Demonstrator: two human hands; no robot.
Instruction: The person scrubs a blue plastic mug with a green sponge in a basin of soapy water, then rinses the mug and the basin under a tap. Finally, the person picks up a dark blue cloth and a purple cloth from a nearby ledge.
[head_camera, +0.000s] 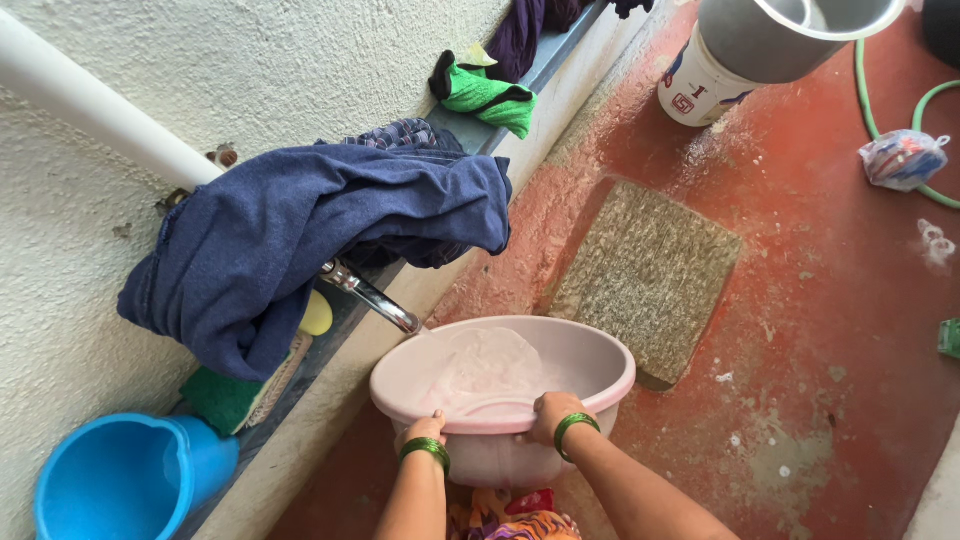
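Single head view, steeply downward, close above pink basin (590, 365), wall left

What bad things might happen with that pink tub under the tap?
The pink tub is held only at its near rim by the left hand and right hand, so it might tip and slosh water onto the red floor, perhaps making it slippery. The blue cloth draped above the tap might slide down into the tub.

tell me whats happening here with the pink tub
A person grips the near rim of a pink basin with both hands, left hand and right hand, each wrist wearing a green bangle. The basin sits under a metal tap and holds water. A blue cloth hangs over the pipe above; a blue bucket stands at left.
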